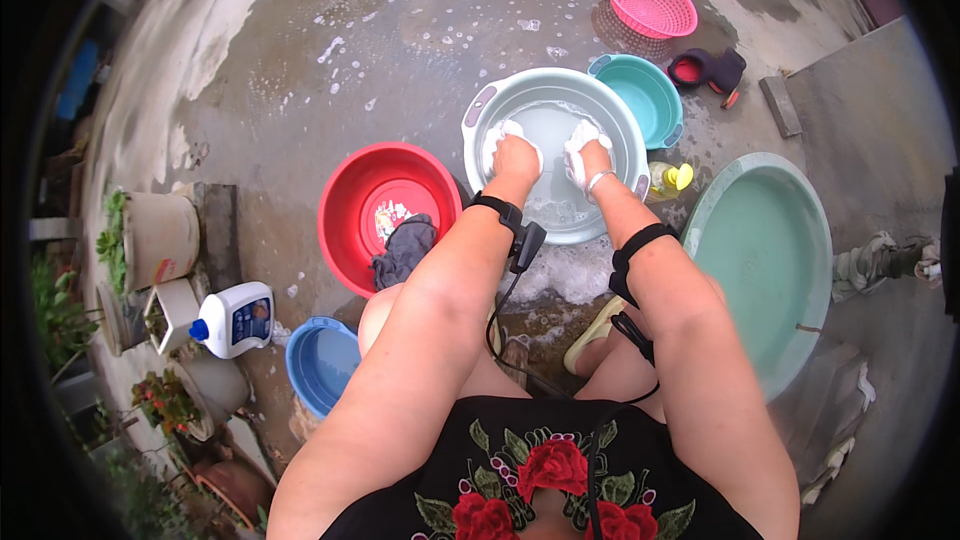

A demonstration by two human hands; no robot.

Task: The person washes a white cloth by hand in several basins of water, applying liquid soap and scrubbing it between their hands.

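A pale grey-white plastic basin [556, 81] with sudsy water stands on the wet concrete in front of me. Inside its left part, my left hand [516, 156] is bent down, with white foam or white cloth around its fingers. My right hand [592, 157], with a bracelet at the wrist, is over the basin's right part, likewise wrapped in white. Whether the white stuff is cloth or thick foam I cannot tell, and the fingers are mostly hidden. Between the hands lies cloudy water. Both forearms wear black straps, the left one with a small device and cable.
Left are a red basin [341, 172] with a dark grey cloth [405, 249], a blue basin [324, 326], a white detergent bottle [238, 319] and potted plants. Right are a teal basin [649, 97], a yellow pump bottle [667, 181], a pink basket [651, 1] and a large green tub [757, 285].
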